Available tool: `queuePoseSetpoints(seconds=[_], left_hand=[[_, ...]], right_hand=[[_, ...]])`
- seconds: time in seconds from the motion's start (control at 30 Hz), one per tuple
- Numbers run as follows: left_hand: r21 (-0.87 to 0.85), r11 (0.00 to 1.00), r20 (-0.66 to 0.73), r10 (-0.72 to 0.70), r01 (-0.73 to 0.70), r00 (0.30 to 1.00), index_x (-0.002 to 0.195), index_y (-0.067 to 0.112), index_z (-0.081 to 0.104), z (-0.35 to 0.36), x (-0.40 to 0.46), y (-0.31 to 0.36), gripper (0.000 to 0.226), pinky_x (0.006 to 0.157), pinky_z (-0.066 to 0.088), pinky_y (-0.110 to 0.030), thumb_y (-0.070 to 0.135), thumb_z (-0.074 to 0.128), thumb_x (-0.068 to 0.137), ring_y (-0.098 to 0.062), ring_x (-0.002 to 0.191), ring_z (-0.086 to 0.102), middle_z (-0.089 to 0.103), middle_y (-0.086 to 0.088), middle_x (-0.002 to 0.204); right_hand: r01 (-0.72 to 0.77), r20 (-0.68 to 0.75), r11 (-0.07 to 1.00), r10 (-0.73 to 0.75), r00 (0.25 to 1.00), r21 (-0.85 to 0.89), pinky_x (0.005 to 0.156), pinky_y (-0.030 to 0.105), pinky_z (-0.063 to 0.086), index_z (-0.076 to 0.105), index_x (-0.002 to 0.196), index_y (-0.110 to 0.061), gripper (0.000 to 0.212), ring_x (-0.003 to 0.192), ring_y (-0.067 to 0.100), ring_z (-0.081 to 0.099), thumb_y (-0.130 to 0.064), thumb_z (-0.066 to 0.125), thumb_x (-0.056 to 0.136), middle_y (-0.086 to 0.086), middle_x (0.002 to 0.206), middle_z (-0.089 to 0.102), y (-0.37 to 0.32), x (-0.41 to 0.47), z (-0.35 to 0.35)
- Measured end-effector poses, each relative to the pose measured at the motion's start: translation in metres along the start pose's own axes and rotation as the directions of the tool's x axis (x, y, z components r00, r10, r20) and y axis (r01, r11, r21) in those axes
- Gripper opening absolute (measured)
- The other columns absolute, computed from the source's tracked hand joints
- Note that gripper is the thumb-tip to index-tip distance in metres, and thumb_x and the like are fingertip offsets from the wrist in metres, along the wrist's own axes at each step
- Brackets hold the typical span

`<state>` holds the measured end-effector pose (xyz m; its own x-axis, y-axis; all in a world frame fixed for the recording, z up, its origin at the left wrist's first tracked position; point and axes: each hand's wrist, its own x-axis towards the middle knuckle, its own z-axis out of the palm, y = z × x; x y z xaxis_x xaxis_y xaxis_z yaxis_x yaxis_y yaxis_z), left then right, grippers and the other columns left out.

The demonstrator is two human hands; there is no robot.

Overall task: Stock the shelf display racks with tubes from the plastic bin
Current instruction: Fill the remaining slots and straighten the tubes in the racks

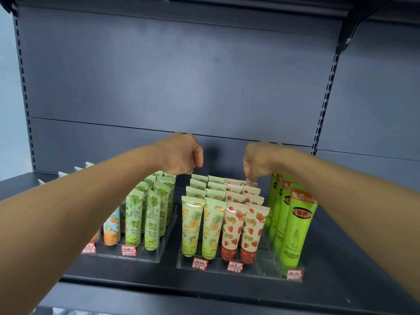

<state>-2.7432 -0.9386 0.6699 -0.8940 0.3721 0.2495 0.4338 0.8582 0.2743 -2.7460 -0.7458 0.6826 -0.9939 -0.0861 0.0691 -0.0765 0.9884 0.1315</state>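
Observation:
Two clear display racks stand on the dark shelf. The left rack [159, 251] holds green floral tubes [134, 214] and orange tubes [111, 226]. In the right rack [261, 268] stand rows of pineapple tubes [192, 223], strawberry tubes [233, 228] and tall bright green tubes [295, 226]. My left hand [181, 155] hovers curled over the back of the racks, just above the rearmost pineapple tube, with nothing visible in it. My right hand [256, 162] points down and pinches the top of the rearmost strawberry tube [251, 183]. The plastic bin is out of view.
Red and white price tags [200, 263] sit along the front of both racks. The shelf's dark back panel [181, 87] rises close behind the hands. Slotted uprights [327, 92] flank the bay, and an upper shelf bracket [354, 26] juts out at top right.

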Motion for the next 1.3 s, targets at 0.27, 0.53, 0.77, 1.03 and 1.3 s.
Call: queuePoseSetpoints(seconds=[0.27, 0.53, 0.77, 1.03, 1.3], left_hand=[[-0.033, 0.999, -0.049, 0.019, -0.021, 0.999, 0.091, 0.024, 0.062, -0.009, -0.03, 0.006, 0.015, 0.071, 0.039, -0.017, 0.01, 0.062, 0.085, -0.01, 0.084, 0.057, 0.058, 0.014, 0.078], [-0.016, 0.998, -0.076, 0.063, -0.064, 0.995, 0.1, 0.019, 0.066, -0.012, -0.094, 0.0, 0.017, 0.08, 0.045, -0.022, 0.012, 0.06, 0.086, -0.015, 0.088, 0.059, 0.064, 0.004, 0.089], [0.038, 0.999, -0.06, -0.016, 0.018, 0.998, 0.097, 0.021, 0.065, -0.007, -0.154, -0.024, 0.014, 0.086, 0.05, -0.031, 0.016, 0.062, 0.084, -0.019, 0.091, 0.062, 0.068, 0.001, 0.091], [-0.04, 0.977, -0.129, -0.211, 0.208, 0.969, 0.093, 0.023, 0.064, 0.007, -0.19, -0.038, 0.011, 0.082, 0.053, -0.034, 0.016, 0.061, 0.085, -0.019, 0.081, 0.065, 0.069, 0.002, 0.084], [-0.064, 0.953, -0.182, -0.304, 0.297, 0.935, 0.102, 0.023, 0.065, 0.002, -0.218, -0.051, 0.017, 0.087, 0.052, -0.034, 0.022, 0.063, 0.085, -0.019, 0.091, 0.064, 0.069, 0.001, 0.098]], right_hand=[[0.113, -0.197, 0.986, -0.086, 0.977, 0.126, 0.096, 0.047, 0.047, 0.061, 0.115, 0.004, 0.036, 0.113, 0.034, 0.055, -0.023, 0.058, 0.091, 0.02, 0.122, 0.06, -0.012, -0.049, -0.012], [0.119, -0.336, 0.989, -0.084, 0.938, 0.085, 0.092, 0.05, 0.047, 0.061, 0.112, 0.003, 0.029, 0.11, 0.037, 0.054, -0.013, 0.056, 0.087, 0.022, 0.116, 0.06, -0.036, -0.12, 0.002], [0.158, -0.366, 0.982, -0.111, 0.924, 0.101, 0.09, 0.043, 0.048, 0.059, 0.114, -0.01, 0.027, 0.106, 0.027, 0.054, -0.021, 0.057, 0.089, 0.01, 0.116, 0.055, -0.053, -0.165, 0.022], [0.284, -0.378, 0.938, -0.195, 0.905, 0.198, 0.09, 0.039, 0.046, 0.056, 0.12, -0.011, 0.033, 0.113, 0.029, 0.051, -0.02, 0.058, 0.089, 0.009, 0.12, 0.052, -0.082, -0.166, 0.051], [0.377, -0.452, 0.881, -0.224, 0.864, 0.285, 0.09, 0.041, 0.047, 0.055, 0.12, -0.012, 0.033, 0.107, 0.025, 0.053, -0.026, 0.059, 0.09, 0.005, 0.117, 0.055, -0.115, -0.157, 0.056]])
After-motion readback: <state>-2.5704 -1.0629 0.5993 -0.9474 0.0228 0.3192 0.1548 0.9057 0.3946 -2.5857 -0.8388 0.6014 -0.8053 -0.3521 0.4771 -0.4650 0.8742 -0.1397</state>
